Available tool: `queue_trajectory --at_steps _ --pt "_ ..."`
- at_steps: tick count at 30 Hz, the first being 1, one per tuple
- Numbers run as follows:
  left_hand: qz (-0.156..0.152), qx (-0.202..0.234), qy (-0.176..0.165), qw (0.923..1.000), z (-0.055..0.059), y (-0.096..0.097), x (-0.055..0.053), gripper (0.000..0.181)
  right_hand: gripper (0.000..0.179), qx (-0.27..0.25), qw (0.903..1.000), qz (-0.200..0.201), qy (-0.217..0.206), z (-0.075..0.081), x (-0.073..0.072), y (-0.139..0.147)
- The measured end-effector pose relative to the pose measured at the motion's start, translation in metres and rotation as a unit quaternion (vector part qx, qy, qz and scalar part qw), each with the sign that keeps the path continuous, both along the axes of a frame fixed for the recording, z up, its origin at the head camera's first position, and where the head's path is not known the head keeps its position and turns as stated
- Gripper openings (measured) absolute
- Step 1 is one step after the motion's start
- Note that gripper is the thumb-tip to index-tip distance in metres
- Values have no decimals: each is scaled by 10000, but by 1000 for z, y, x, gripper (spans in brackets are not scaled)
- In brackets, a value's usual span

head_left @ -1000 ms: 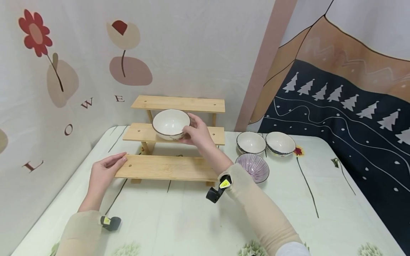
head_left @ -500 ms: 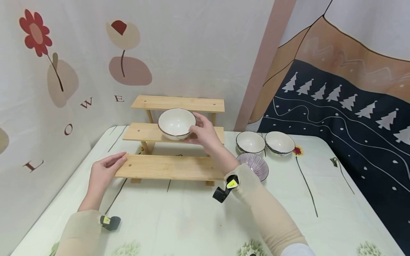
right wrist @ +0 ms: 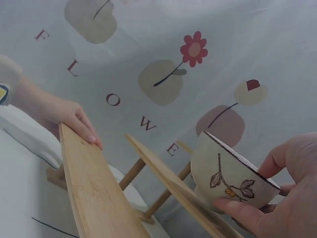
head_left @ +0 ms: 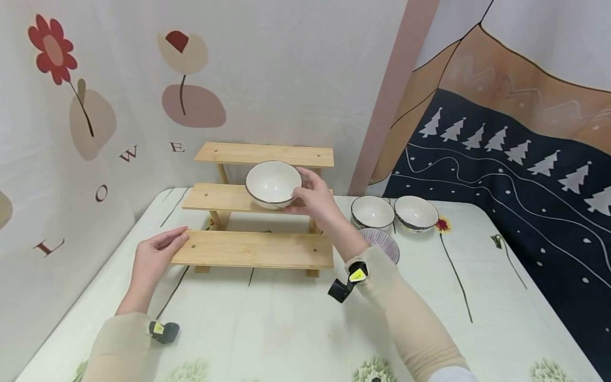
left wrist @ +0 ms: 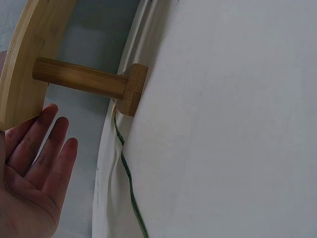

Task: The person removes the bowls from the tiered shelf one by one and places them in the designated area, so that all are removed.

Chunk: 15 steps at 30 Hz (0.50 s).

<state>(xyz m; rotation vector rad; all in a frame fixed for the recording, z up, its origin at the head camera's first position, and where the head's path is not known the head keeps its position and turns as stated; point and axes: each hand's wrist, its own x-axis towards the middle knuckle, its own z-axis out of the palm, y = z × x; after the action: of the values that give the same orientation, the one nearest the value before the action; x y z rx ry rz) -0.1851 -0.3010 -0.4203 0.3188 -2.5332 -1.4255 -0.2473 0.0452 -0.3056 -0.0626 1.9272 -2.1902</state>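
Note:
A white bowl [head_left: 273, 183] with a brown rim and a leafy sprig on its side is upright at the middle board of a three-step wooden shelf [head_left: 252, 249]. Whether its base touches the board I cannot tell. My right hand [head_left: 317, 199] grips the bowl at its right side, fingers by the rim and thumb on the outer wall [right wrist: 230, 183]. At the left end of the lowest board, my left hand [head_left: 155, 260] pinches the corner; in the left wrist view, its fingers [left wrist: 47, 153] reach beneath the board.
Two white bowls [head_left: 373, 212] [head_left: 416, 213] and a purple-striped bowl [head_left: 384, 244] stand on the table right of the shelf. My right forearm partly covers the striped one. A printed curtain [head_left: 286, 69] hangs close behind the shelf.
My right hand has shifted the white bowl to the right along the middle board. My left hand stays at the shelf's lower left corner.

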Motion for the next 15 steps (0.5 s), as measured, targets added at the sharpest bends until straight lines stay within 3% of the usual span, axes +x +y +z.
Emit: queue_trajectory --at_steps 15 --pt "-8 7 7 10000 1 0 1 58 71 64 9999 42 122 2 4 21"
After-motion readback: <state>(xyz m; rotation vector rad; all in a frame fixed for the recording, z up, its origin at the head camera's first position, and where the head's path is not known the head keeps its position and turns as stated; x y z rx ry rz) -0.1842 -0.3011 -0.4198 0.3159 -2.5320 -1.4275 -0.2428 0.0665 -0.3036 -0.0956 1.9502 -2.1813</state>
